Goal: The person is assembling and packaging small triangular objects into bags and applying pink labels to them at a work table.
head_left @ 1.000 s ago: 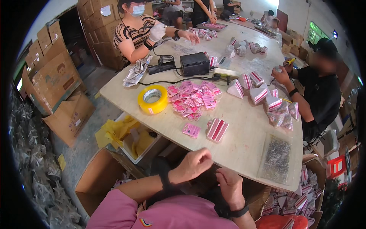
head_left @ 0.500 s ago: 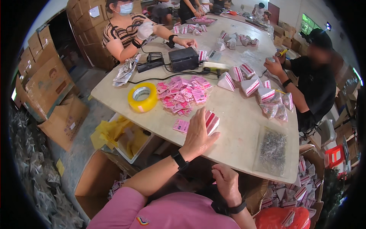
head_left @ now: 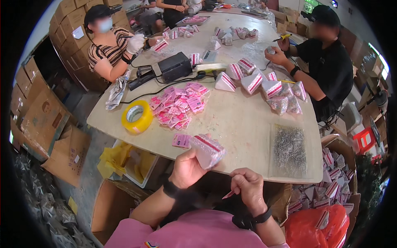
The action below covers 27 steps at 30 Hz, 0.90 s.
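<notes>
A triangular clear-wrapped packet (head_left: 210,151) with a dark red band along its top sits in my left hand (head_left: 186,170), thumb and fingers around it, just above the table's near edge. My right hand (head_left: 248,191) is closed in a pinch on a small pink card (head_left: 228,194), whose narrow end points down and left. Close to the packet lies a loose pink card (head_left: 180,141) on the table. Behind it spreads a heap of pink cards (head_left: 177,106), beside a roll of yellow tape (head_left: 137,117).
Similar packets (head_left: 253,84) stand in a group mid-table. A clear flat bag of thin metal pieces (head_left: 289,152) lies at the near right corner. A black box with cables (head_left: 172,67) is farther left. Packets fill a carton (head_left: 326,182) below right. Two co-workers (head_left: 108,58) (head_left: 320,62) flank the table.
My left hand has turned palm-up and drawn back toward me with the packet. The pink card now shows in my right hand, which has shifted slightly. The whole view has tilted.
</notes>
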Each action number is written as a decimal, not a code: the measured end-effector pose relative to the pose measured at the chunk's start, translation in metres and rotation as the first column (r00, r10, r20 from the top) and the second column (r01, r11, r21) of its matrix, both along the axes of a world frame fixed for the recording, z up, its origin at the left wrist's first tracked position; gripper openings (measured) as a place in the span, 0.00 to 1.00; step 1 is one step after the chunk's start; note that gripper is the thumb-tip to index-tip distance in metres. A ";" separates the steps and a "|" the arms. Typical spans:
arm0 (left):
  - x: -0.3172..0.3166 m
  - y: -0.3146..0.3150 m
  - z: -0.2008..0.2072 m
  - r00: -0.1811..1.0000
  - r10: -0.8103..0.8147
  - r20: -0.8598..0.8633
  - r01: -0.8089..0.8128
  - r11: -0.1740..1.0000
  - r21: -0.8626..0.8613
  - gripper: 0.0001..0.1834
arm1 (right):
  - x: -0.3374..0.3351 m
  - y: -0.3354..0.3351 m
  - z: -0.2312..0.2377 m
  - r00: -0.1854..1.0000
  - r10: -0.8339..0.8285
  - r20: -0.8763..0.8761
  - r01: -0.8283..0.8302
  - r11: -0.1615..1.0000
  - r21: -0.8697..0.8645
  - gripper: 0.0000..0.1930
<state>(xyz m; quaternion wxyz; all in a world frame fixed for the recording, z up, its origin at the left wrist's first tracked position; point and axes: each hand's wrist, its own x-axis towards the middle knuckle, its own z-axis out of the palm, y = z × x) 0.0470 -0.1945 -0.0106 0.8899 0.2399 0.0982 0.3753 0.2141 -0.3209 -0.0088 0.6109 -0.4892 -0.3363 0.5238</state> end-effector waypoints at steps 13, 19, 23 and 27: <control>0.002 -0.026 -0.008 0.979 -0.065 -0.193 0.087 0.990 0.111 0.34 | 0.003 0.005 0.000 0.912 0.215 -0.350 -0.125 0.957 0.263 0.06; -0.004 -0.026 0.002 0.969 -0.028 -0.245 0.059 0.991 0.120 0.34 | 0.005 0.000 0.021 0.990 0.097 -0.102 -0.080 0.984 0.160 0.09; -0.002 -0.036 0.004 0.977 0.024 -0.211 -0.019 0.999 0.026 0.31 | 0.001 -0.002 0.026 0.990 0.137 0.022 -0.139 0.982 0.131 0.06; 0.001 -0.039 0.002 0.960 0.172 -0.221 -0.134 0.975 0.178 0.29 | -0.005 -0.003 0.034 0.988 0.092 0.127 -0.106 0.988 0.110 0.05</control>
